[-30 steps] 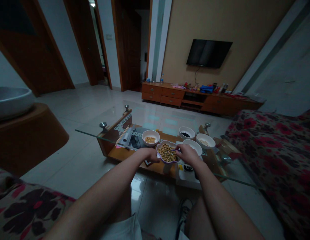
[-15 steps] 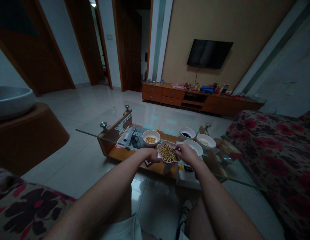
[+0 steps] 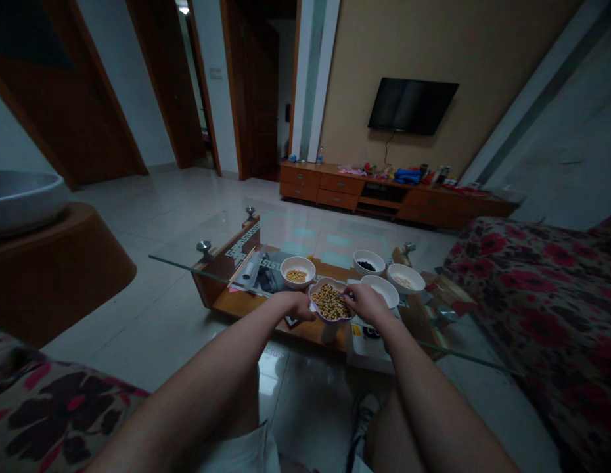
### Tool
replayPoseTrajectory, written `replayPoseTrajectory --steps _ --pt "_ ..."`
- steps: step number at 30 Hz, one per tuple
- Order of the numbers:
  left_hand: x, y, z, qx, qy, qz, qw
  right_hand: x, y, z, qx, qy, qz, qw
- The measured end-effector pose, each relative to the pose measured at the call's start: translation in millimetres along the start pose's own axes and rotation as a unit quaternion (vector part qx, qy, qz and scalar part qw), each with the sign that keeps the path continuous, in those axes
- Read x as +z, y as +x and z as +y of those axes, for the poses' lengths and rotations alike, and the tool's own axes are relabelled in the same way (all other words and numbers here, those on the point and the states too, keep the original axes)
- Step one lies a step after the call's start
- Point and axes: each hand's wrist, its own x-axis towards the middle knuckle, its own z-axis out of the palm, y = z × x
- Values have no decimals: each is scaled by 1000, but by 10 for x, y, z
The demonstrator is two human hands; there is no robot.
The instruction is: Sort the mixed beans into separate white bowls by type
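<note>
A scalloped bowl with a purple rim [image 3: 330,320] stands near the front edge of the glass table, filled with mixed yellow and dark beans [image 3: 330,302]. My left hand [image 3: 301,307] grips its left rim, fingers closed and partly hidden. Over the bowl's right side, my right hand [image 3: 367,301] pinches what looks like a small purple spoon [image 3: 341,295], its far end among the beans. Around them stand white bowls: one with yellow beans [image 3: 297,276], one with black beans [image 3: 366,266], one with pale pieces [image 3: 403,282]. Another white bowl [image 3: 385,286] sits partly behind my right hand.
The glass tabletop [image 3: 187,263] has an exposed edge. Beneath it, a wooden shelf [image 3: 226,303] bears papers and a white box [image 3: 367,351]. A floral sofa [image 3: 512,289] stands at the right. Across the room are a low cabinet [image 3: 335,187] and a television [image 3: 412,105].
My right hand has shifted slightly left over the bowl, with the purple spoon now less visible. My left hand keeps its grip on the rim.
</note>
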Motion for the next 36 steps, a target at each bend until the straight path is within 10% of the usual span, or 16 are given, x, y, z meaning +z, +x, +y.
replayPoseTrajectory --steps 25,36 --pt "16 35 -52 13 -11 -2 1000 57 271 -624 -34 79 114 990" --pt "-25 -76 15 -11 -40 -10 999 -21 228 -439 -19 113 119 986"
